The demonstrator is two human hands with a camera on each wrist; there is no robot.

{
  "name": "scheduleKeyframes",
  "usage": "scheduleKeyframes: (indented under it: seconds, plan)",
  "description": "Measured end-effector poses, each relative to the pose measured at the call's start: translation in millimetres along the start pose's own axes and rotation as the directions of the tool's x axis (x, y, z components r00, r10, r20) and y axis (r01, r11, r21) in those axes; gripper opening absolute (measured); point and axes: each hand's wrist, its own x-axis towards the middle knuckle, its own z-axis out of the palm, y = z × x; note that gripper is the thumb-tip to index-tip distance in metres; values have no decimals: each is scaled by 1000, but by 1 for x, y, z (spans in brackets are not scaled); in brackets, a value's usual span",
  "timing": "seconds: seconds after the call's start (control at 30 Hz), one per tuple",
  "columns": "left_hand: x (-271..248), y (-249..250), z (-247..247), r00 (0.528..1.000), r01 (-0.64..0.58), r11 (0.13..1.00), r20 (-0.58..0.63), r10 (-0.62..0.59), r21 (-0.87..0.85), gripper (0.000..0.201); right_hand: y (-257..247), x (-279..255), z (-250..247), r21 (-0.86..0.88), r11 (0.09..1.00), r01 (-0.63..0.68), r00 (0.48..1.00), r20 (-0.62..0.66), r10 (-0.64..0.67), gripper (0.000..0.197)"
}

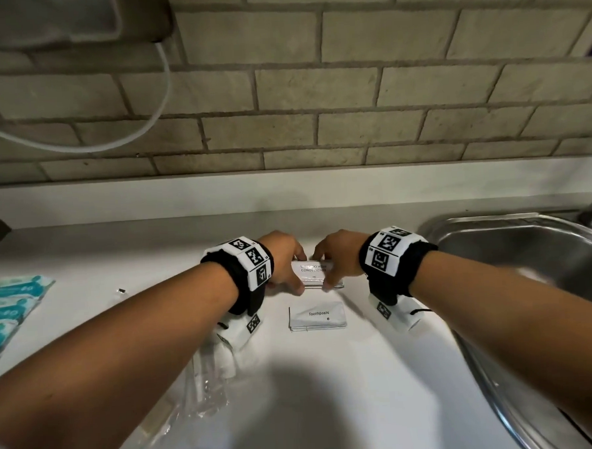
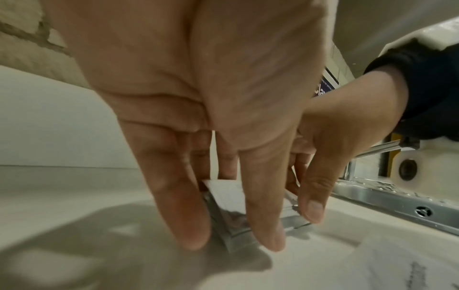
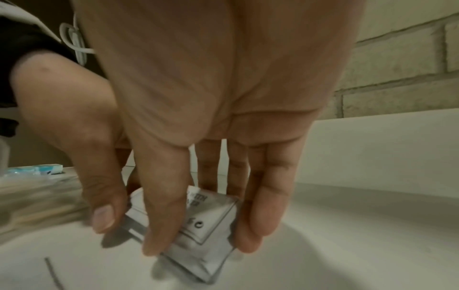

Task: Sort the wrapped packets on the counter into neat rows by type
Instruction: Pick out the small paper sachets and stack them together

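A small stack of white shampoo-conditioner packets [image 1: 313, 273] lies on the white counter [image 1: 330, 377], between both hands. My left hand [image 1: 288, 276] grips its left end, thumb [image 2: 265, 225] on the near edge and fingers on the far edge. My right hand [image 1: 336, 270] pinches the right end the same way, with its thumb [image 3: 159, 225] and fingers [image 3: 261, 212] around the stack [image 3: 211, 213]. The stack [image 2: 226, 194] rests on the counter. A stack of white toothpaste packets [image 1: 317, 317] lies just in front of it.
Teal packets [image 1: 7, 308] lie at the counter's left edge. Clear plastic-wrapped items [image 1: 206, 380] sit under my left forearm. A steel sink [image 1: 528, 243] borders the counter on the right. A brick wall [image 1: 315, 103] rises behind, with a white cable [image 1: 158, 104] hanging on it.
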Motion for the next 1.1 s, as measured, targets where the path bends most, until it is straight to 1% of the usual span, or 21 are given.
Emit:
scheduleKeyframes:
  seconds: [0.1, 0.17, 0.23, 0.3, 0.4, 0.57, 0.73, 0.93, 1.1]
  plan:
    - [2, -3, 5, 1000, -15, 1000, -20, 15, 7, 49, 1, 2, 5, -1, 1000, 10, 1000, -20, -10, 62]
    - [3, -5, 10, 999, -26, 1000, -29, 27, 5, 47, 2, 1, 7, -7, 1000, 18, 999, -30, -18, 54]
    - [4, -8, 15, 998, -38, 999, -54, 38, -5, 51, 1, -1, 8, -23, 999, 27, 999, -31, -28, 43]
    - [4, -10, 18, 996, -48, 999, -79, 47, -13, 58, 1, -2, 9, -35, 999, 35, 999, -27, -36, 38]
    - [4, -9, 17, 996, -49, 999, -71, 47, -23, 59, 0, -5, 8, -28, 999, 46, 999, -25, -47, 42]
    - [2, -9, 15, 997, -21, 999, -69, 18, -45, 48, 2, -6, 6, -11, 1000, 23, 999, -24, -23, 53]
    - [0, -5, 15, 997, 5, 1000, -73, -6, -21, 47, 2, -7, 8, -12, 1000, 5, 999, -33, -5, 45]
    - [-1, -5, 17, 998, 22, 1000, -58, -23, -19, 46, 0, -6, 11, -24, 1000, 11, 999, -34, -12, 51]
    - [-1, -2, 17, 998, 28, 1000, -65, -29, -11, 42, -2, -6, 11, -48, 999, 0, 1000, -29, -1, 46]
